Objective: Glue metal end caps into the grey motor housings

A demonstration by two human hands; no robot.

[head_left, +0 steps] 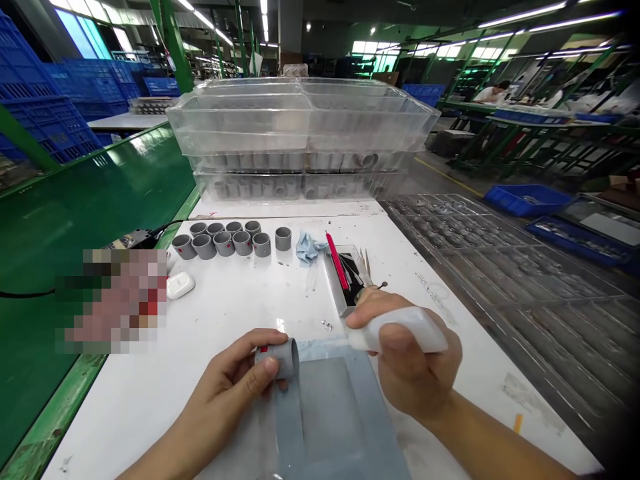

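Note:
My left hand (235, 380) grips a short grey cylinder (286, 359) with a red mark, tipped on its side with its open end facing right. In my right hand (420, 367) is a white squeeze bottle (407, 328), held sideways, its narrow end toward the cylinder but apart from it. Beneath both hands a light blue sheet (345, 407) lies on the white table (240, 307). Just beyond the bottle sits a small box of tools (343, 303), with a red-handled tool (337, 261) across it.
Several grey cylinders (243, 243) stand upright at the back left, beside a crumpled blue cloth (309, 248). A white case (180, 285) lies at the left. Stacked clear trays (240, 127) rise behind. A green conveyor (125, 173) runs along the left; clear trays (480, 267) extend at right.

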